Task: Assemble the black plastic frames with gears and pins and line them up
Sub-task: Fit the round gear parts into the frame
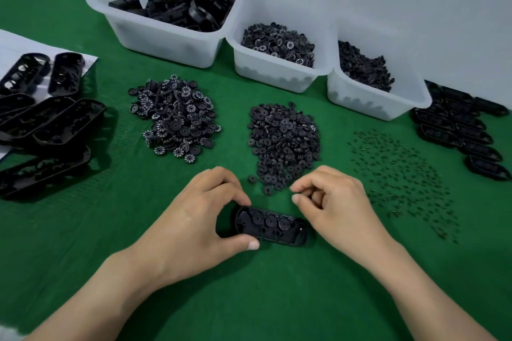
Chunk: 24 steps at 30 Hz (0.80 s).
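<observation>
head: left hand (194, 219) grips frame (273, 225)

Frame (273, 227) between hands, gear piles (282, 144) behind, bins (171, 39) beyond.

Left hand (194, 219) grips the black frame (273, 225); right hand (332, 202) curls beside it.

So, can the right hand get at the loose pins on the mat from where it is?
Probably yes. The pins lie scattered on the green mat right beside the right hand, with nothing standing between. Its fingers are curled; whether they already hold something is unclear.
</observation>
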Each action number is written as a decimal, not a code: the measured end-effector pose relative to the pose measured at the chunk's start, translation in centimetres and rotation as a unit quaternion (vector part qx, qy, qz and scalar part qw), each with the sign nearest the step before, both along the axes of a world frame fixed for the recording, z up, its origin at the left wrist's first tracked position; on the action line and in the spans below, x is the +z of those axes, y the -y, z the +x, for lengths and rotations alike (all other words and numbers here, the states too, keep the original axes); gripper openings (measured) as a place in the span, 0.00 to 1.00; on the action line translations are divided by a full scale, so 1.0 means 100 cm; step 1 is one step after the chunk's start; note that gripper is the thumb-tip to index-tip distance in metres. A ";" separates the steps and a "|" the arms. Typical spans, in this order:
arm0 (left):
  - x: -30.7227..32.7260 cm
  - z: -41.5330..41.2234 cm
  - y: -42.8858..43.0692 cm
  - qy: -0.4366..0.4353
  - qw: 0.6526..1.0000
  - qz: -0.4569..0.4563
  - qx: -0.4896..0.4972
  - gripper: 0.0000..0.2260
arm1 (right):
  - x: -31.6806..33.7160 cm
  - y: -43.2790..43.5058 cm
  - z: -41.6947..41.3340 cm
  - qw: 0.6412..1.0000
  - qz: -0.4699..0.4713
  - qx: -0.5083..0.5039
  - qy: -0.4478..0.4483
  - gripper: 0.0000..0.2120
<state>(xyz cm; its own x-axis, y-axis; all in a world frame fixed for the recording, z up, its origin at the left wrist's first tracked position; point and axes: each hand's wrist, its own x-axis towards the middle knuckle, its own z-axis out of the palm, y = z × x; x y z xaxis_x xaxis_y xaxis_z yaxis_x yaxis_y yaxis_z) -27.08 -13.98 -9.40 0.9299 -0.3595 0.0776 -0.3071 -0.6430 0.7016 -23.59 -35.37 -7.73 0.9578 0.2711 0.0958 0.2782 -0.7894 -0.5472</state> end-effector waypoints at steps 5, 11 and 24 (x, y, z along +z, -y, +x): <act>0.000 -0.002 -0.002 -0.005 1.000 0.002 -0.005 0.23 | -0.004 -0.011 0.008 1.000 -0.015 0.002 0.008 0.06; -0.001 -0.001 -0.002 -0.006 1.000 0.006 -0.004 0.20 | -0.001 -0.013 0.006 1.000 0.013 0.008 0.028 0.03; -0.002 0.000 -0.002 0.000 1.000 0.007 -0.004 0.19 | 0.017 -0.024 -0.013 0.977 -0.059 0.197 0.048 0.06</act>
<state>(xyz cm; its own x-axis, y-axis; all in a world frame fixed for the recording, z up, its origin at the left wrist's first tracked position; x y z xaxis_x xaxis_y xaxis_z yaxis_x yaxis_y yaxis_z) -27.04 -13.74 -9.64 0.9272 -0.3673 0.0735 -0.3125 -0.6502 0.6925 -24.85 -32.99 -6.06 0.7647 0.6320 0.1257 0.6192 -0.6667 -0.4148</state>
